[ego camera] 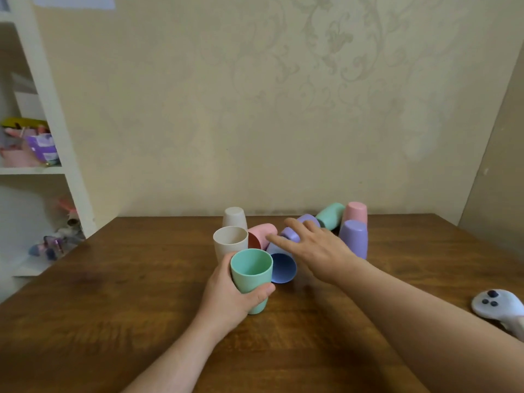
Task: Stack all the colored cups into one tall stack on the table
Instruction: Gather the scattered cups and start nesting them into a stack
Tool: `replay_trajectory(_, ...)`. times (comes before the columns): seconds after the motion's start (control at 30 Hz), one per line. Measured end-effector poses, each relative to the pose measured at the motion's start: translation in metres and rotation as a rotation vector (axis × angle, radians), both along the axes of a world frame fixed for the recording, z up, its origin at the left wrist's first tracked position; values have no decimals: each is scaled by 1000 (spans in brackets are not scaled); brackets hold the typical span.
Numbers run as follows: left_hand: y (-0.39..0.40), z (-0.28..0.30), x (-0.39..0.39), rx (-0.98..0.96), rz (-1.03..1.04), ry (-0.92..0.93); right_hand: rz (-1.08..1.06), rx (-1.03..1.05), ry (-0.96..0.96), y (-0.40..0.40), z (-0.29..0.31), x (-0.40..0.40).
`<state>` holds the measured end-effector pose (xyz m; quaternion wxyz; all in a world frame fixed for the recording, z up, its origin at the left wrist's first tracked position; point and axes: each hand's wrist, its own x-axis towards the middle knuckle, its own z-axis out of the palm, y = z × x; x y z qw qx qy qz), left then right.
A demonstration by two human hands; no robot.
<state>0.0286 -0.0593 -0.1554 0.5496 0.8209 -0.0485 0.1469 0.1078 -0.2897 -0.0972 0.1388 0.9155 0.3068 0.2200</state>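
Note:
My left hand [231, 296] grips an upright green cup [251, 275] near the table's middle. My right hand [314, 246] hovers with fingers spread over a blue cup [282, 266] and a lilac cup [290, 234], both lying on their sides. Left of them a beige cup [229, 241] stands upright, a second beige cup [234, 218] stands upside down behind it, and a pink cup [262, 235] lies on its side. Further right, a lilac cup [354, 242] and a pink cup [355, 212] stand upside down, with a green cup [330, 215] and another lilac cup [308, 218] lying down.
The cups sit on a brown wooden table [141, 307] against a patterned wall. A white game controller [499, 307] lies at the table's right edge. A white shelf unit [37, 154] with small items stands to the left.

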Motion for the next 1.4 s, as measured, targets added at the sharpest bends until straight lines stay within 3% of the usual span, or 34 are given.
replay_trajectory(0.13, 0, 1, 1, 1, -4, -1, 50, -85, -16, 15, -13, 2)
replay_trajectory(0.27, 1, -1, 3, 3, -3, 0, 110, 71, 23, 14, -24, -4)
replay_trajectory(0.33, 2, -3, 3, 24, -10, -3, 67, 234, 147, 8, -24, -4)
replay_trajectory(0.53, -3, 11, 7, 80, -54, 61, -253, 983, 540, -20, -3, -16)
replay_trajectory(0.73, -34, 14, 25, 40, -108, 116, -328, 1419, 609, -34, -25, -20)
replay_trajectory(0.93, -65, -4, 36, -1, -29, 52, -206, 1789, 470, -23, 13, -22)
replay_trajectory(1.03, -65, -6, 36, -43, -28, 49, -23, 1827, 441, -11, 57, -24)
replay_trajectory(1.13, -62, -8, 33, -61, -55, 58, 102, 1723, 564, 11, 72, -27)
replay_trajectory(1.27, -60, -6, 31, -72, -79, 72, 50, 1532, 683, 30, 33, -29)
replay_trajectory(1.4, -60, -6, 32, -68, -86, 39, 136, 1628, 741, 34, -25, -39)
